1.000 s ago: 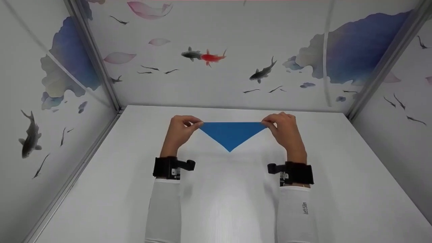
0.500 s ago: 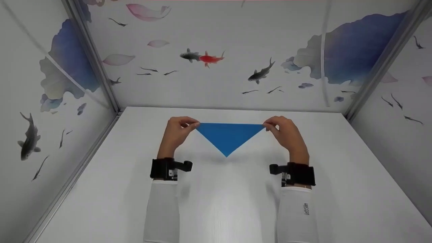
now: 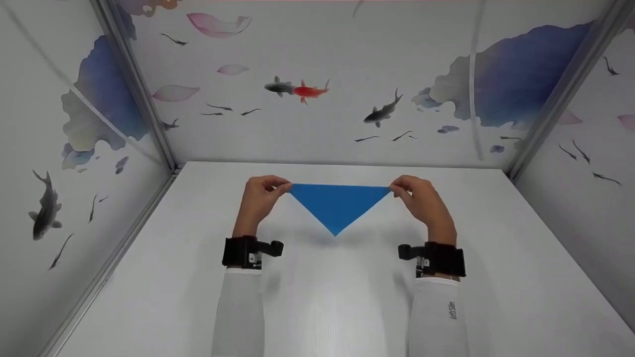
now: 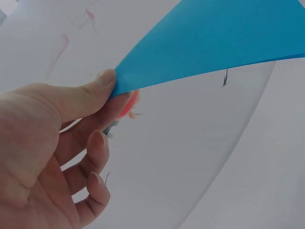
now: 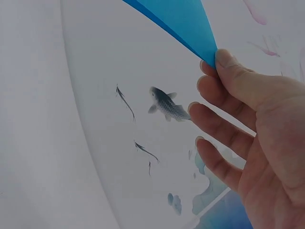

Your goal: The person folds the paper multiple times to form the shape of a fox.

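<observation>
A blue triangle of folded paper (image 3: 338, 206) hangs between the two hands in the head view, long edge at the top and point downward. My left hand (image 3: 259, 201) pinches its left corner; in the left wrist view the thumb (image 4: 97, 86) lies over the paper (image 4: 209, 43) with a finger behind. The opposite corner is pinched by my right hand (image 3: 419, 201). In the right wrist view, the thumb and forefinger grip the tip of the paper (image 5: 183, 24), where two layers show along one edge, while the other fingers (image 5: 219, 126) curve loosely.
Below the paper lies a white tabletop (image 3: 332, 307). White panels printed with fish and petals surround it, including the back wall (image 3: 317, 134), joined by grey metal posts (image 3: 144, 84). Each wrist wears a black camera band (image 3: 243, 252).
Both hands keep their pinch and have drawn slightly farther apart. The paper triangle appears taller, its point lower in the head view. The whole head view has shifted slightly.
</observation>
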A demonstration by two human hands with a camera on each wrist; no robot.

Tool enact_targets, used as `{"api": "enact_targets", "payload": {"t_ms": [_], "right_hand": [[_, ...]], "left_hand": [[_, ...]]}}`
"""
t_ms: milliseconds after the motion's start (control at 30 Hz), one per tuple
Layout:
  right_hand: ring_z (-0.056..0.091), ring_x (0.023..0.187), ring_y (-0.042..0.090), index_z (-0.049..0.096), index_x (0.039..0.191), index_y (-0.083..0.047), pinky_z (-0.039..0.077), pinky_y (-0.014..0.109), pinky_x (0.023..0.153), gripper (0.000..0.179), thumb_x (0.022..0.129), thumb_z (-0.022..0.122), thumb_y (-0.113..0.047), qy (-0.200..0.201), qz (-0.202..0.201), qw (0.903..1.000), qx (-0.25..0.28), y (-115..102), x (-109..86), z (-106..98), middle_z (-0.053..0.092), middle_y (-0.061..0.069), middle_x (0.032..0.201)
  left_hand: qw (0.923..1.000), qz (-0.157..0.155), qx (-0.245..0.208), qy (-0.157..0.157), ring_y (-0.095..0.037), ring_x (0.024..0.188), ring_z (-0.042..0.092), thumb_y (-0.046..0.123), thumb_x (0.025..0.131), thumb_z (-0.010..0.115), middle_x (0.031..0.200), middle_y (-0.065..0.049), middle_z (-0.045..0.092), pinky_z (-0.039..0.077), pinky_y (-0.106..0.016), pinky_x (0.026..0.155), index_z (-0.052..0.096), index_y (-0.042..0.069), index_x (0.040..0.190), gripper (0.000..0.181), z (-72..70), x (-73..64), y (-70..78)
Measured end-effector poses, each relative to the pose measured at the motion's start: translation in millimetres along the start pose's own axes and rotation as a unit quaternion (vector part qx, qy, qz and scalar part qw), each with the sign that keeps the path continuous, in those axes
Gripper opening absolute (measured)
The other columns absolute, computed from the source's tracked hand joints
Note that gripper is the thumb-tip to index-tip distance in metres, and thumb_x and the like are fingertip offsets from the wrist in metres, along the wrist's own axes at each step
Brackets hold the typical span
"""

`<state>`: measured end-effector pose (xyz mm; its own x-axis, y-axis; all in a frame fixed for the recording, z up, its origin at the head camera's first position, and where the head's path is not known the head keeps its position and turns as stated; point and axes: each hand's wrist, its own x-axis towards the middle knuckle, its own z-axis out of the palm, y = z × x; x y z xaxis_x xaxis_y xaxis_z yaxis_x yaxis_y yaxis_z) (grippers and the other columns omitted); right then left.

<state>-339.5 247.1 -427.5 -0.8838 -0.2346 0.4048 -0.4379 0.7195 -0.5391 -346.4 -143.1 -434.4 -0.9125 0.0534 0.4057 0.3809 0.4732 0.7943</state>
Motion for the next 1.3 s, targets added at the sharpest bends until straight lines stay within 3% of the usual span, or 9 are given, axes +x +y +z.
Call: {"api": "enact_targets", "payload": {"t_ms": [167,333,600,700,867,1067,1167,1300], "right_hand": [[0.061,0.091,0.019,0.069,0.102,-0.018,0.048,0.043,0.086,0.021,0.097,0.057,-0.034,-0.007,0.003,0.9999,0.013,3,-0.7,-1,0.068,0.002,0.09],[0.063,0.095,0.02,0.073,0.1,-0.018,0.049,0.046,0.089,0.021,0.095,0.061,-0.034,-0.003,0.001,0.9999,0.016,4,-2.2,-2,0.07,0.0,0.087],[0.06,0.085,0.019,0.069,0.102,-0.016,0.048,0.039,0.079,0.025,0.097,0.057,-0.038,-0.007,0.015,0.9993,0.033,7,-4.5,-5,0.067,0.002,0.087],[0.058,0.087,0.022,0.068,0.104,-0.015,0.047,0.04,0.081,0.03,0.097,0.056,-0.042,-0.029,0.041,0.9974,0.051,8,-6.0,-7,0.067,0.006,0.09],[0.057,0.096,0.026,0.069,0.105,-0.015,0.042,0.044,0.089,0.037,0.095,0.056,-0.048,-0.105,0.093,0.9869,0.08,12,-9.4,-11,0.066,0.008,0.094],[0.057,0.097,0.028,0.07,0.103,-0.016,0.042,0.042,0.085,0.034,0.094,0.058,-0.047,-0.166,0.141,0.9725,0.082,20,-12.0,-5,0.067,0.008,0.094],[0.057,0.095,0.027,0.069,0.103,-0.015,0.041,0.039,0.082,0.032,0.096,0.056,-0.044,-0.18,0.143,0.9703,0.075,29,-12.9,3,0.066,0.008,0.093],[0.059,0.093,0.028,0.068,0.103,-0.013,0.042,0.038,0.08,0.028,0.099,0.054,-0.037,-0.19,0.133,0.9704,0.068,40,-14.2,13,0.066,0.01,0.093]], "left_hand": [[0.9999,-0.005,-0.014,0.005,-0.017,0.082,0.057,0.04,0.088,0.07,0.091,0.008,0.071,0.047,-0.035,0.07,0.076,0.029,0.094,0.015,0.1,0.1,-1.1],[0.9991,-0.018,-0.039,0.003,-0.014,0.09,0.064,0.039,0.086,0.072,0.091,0.005,0.073,0.05,-0.037,0.081,0.076,0.025,0.095,0.017,0.3,0.1,-3.3],[0.9976,-0.039,-0.049,-0.028,-0.014,0.098,0.065,0.039,0.09,0.067,0.09,0.004,0.074,0.047,-0.042,0.095,0.076,0.022,0.098,0.021,0.0,1.7,-3.5],[0.9957,-0.054,-0.063,-0.04,-0.015,0.101,0.065,0.041,0.089,0.068,0.091,0.003,0.074,0.044,-0.044,0.099,0.076,0.022,0.098,0.023,-1.0,1.4,-3.6],[0.9884,-0.099,-0.09,-0.072,-0.016,0.102,0.063,0.042,0.085,0.072,0.093,0.002,0.074,0.044,-0.044,0.096,0.077,0.023,0.096,0.023,-3.4,-1.7,-5.8],[0.9834,-0.123,-0.047,-0.124,-0.027,0.099,0.064,0.033,0.086,0.073,0.087,0.002,0.075,0.048,-0.048,0.09,0.077,0.022,0.092,0.014,3.7,-5.5,-23.0],[0.9783,-0.136,-0.019,-0.155,-0.03,0.098,0.065,0.031,0.086,0.073,0.085,0.002,0.075,0.048,-0.047,0.089,0.078,0.021,0.091,0.012,11.6,-6.9,-33.0],[0.9745,-0.145,0.017,-0.171,-0.025,0.092,0.065,0.029,0.087,0.072,0.084,0.001,0.075,0.049,-0.039,0.083,0.077,0.02,0.092,0.012,21.5,-7.9,-41.4]]}}
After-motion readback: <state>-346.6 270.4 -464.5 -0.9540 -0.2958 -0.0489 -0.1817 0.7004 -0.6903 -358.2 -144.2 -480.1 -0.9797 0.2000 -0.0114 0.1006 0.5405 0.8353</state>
